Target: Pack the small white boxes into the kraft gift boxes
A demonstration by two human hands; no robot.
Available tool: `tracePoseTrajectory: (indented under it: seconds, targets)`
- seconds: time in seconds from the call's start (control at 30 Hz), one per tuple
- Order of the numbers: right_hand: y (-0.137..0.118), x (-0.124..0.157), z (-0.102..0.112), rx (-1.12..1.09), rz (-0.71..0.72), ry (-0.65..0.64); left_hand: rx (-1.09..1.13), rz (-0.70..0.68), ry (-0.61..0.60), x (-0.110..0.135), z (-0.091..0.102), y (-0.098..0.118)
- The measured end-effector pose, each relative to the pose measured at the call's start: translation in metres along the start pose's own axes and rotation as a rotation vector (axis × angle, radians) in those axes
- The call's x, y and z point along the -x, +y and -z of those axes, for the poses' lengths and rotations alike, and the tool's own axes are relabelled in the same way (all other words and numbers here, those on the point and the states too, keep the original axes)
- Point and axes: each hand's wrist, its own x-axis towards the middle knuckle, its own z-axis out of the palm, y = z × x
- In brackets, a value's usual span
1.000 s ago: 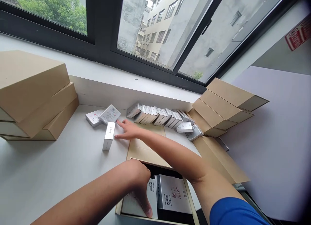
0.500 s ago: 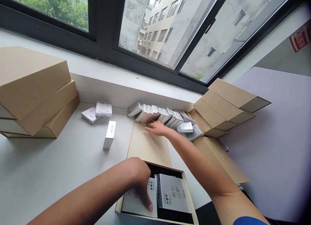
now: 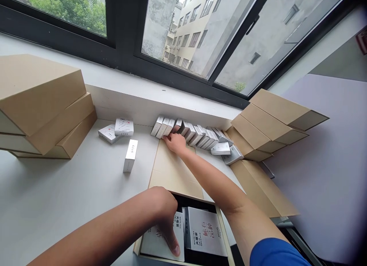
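My left hand (image 3: 169, 224) reaches down into an open cardboard gift box (image 3: 225, 229). Its thumb lies across the top of a silver-white tea box (image 3: 149, 243) on the left side; the other fingers are hidden. A second tea box (image 3: 205, 231) with printed characters sits to the right in the dark interior. Further off, my right hand (image 3: 174, 142) has its fingers closed at the front of a row of small white tea boxes (image 3: 197, 135), near the row's left end. Three boxes (image 3: 163, 127) lean together just left of its fingertips. Beneath the right wrist spreads the gift box's lid (image 3: 172, 170).
One small box (image 3: 130, 155) stands alone on the white table (image 3: 94, 204), with two boxes (image 3: 116, 131) lying behind it. Brown cartons (image 3: 43, 109) are stacked at left, and more cartons (image 3: 275, 124) at right. A window sill (image 3: 160, 93) borders the back.
My right hand has moved left and slightly back along the row. The leftmost small boxes now stand more upright, with a gap beside them. My left hand has stayed put.
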Motion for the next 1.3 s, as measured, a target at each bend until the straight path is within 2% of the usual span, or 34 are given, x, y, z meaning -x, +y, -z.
tracePoseTrajectory:
  seconds: [0.13,0.2,0.37,0.5,0.67,0.8,0.87,0.97,1.1,1.17,1.2,1.23,1.3]
  targets:
    - [-0.007,0.003,-0.003,-0.060,0.197,-0.042,-0.013,-0.013,0.002,0.002,0.002,0.001]
    - [-0.002,0.006,-0.003,-0.074,0.235,-0.066,-0.019,-0.019,-0.002,0.002,0.002,0.001]
    - [0.025,0.002,0.006,-0.056,0.068,-0.112,0.001,-0.029,0.000,-0.003,-0.001,-0.001]
    - [0.034,0.000,0.020,-0.047,0.073,-0.175,0.039,-0.041,-0.003,-0.006,-0.005,-0.002]
    - [0.019,0.025,0.045,0.057,0.183,-0.080,0.112,0.001,-0.018,-0.003,-0.004,-0.003]
    - [0.006,0.054,0.080,0.158,0.268,0.054,0.122,-0.022,0.025,-0.004,-0.002,-0.008]
    - [0.004,0.067,0.104,0.187,0.270,0.119,0.106,-0.065,0.105,-0.008,-0.001,-0.012]
    - [0.001,0.089,0.143,0.211,0.264,0.226,0.076,-0.185,0.348,-0.009,0.005,-0.019]
    - [-0.013,0.128,0.184,0.267,0.304,0.323,0.114,-0.256,0.656,0.012,0.018,-0.028]
    - [-0.027,0.151,0.194,0.289,0.324,0.295,0.106,-0.171,0.759,0.035,0.024,-0.030]
    - [-0.035,0.163,0.196,0.300,0.341,0.270,0.078,-0.086,0.764,0.048,0.024,-0.031]
    - [-0.044,0.175,0.197,0.313,0.364,0.242,0.039,0.014,0.723,0.062,0.024,-0.032]
    - [-0.061,0.197,0.194,0.332,0.413,0.182,-0.012,0.193,0.565,0.087,0.020,-0.033]
